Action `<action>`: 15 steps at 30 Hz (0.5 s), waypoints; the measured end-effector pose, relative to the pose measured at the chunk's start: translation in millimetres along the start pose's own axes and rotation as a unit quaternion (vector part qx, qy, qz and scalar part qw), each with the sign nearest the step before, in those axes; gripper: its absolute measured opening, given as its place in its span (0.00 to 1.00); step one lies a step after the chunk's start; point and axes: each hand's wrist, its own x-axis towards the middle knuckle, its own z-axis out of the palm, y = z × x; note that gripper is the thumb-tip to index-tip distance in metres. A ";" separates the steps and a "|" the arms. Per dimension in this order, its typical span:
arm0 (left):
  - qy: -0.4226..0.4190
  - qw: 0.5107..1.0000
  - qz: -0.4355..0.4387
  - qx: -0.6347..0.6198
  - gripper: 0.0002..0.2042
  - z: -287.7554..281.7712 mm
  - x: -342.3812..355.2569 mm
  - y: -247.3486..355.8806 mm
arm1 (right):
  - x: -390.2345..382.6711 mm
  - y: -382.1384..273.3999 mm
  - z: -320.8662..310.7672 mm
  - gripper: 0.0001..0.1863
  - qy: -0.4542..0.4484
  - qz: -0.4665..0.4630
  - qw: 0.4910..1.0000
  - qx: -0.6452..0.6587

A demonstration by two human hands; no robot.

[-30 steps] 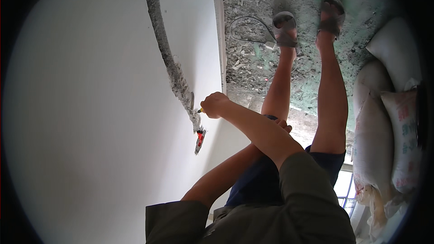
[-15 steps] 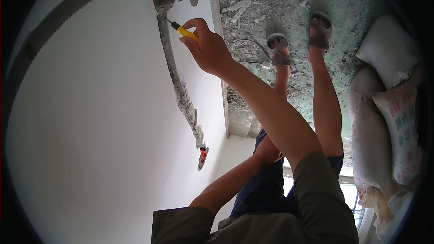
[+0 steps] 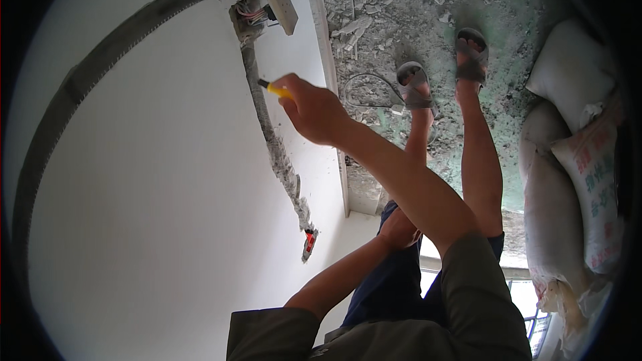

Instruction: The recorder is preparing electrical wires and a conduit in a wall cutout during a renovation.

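Observation:
A screwdriver (image 3: 278, 89) with a yellow and black handle is gripped in my right hand (image 3: 314, 112), fingers curled round it. Its black front end points at a rough groove (image 3: 257, 97) cut into the white wall (image 3: 154, 174). My left hand (image 3: 399, 229) rests low against my dark shorts, beneath my right forearm; its fingers are mostly hidden. Above the screwdriver, a white socket plate (image 3: 282, 8) hangs out of its wall box, with several coloured wires (image 3: 249, 13) behind it. At the groove's lower end sits a small red and black piece (image 3: 309, 243).
A wide grey strip (image 3: 73, 87) curves along the wall at left. Broken plaster rubble (image 3: 374, 0) and a looped cable (image 3: 368, 77) lie on the dusty floor by my sandalled feet (image 3: 471, 60). Full sacks (image 3: 555, 194) are piled at the right.
In the picture, my right hand with the screwdriver has moved down along the groove. The view has shifted, showing more of the wall boxes at the top. My left hand stays put.

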 end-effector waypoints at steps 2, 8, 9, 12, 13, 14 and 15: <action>-0.024 1.000 0.010 -0.003 0.13 -0.9 7.0 5.5 | 40.0 -0.7 -13.9 0.11 0.033 -0.030 0.997 -0.058; -0.003 1.000 0.005 0.025 0.13 -9.4 1.7 2.5 | -8.1 8.2 7.6 0.12 -0.174 0.025 0.976 -0.126; -0.002 1.000 0.008 0.021 0.13 -10.1 2.0 1.8 | -12.3 10.2 8.8 0.12 -0.141 0.010 0.986 -0.093; 0.006 1.000 0.014 0.020 0.13 -9.6 1.9 4.4 | 10.2 -0.4 -4.6 0.11 0.025 -0.016 0.999 -0.025; 0.011 0.999 0.023 0.021 0.13 -7.6 5.4 7.4 | 26.5 1.1 -13.8 0.12 0.079 -0.031 0.996 -0.039; 0.009 0.999 0.027 0.020 0.13 -8.7 7.7 10.6 | 39.9 0.7 -25.2 0.11 0.045 0.008 0.997 -0.057; -0.010 1.000 0.013 0.005 0.13 -9.9 9.7 14.1 | 38.8 2.2 -25.4 0.11 0.033 0.010 0.997 -0.070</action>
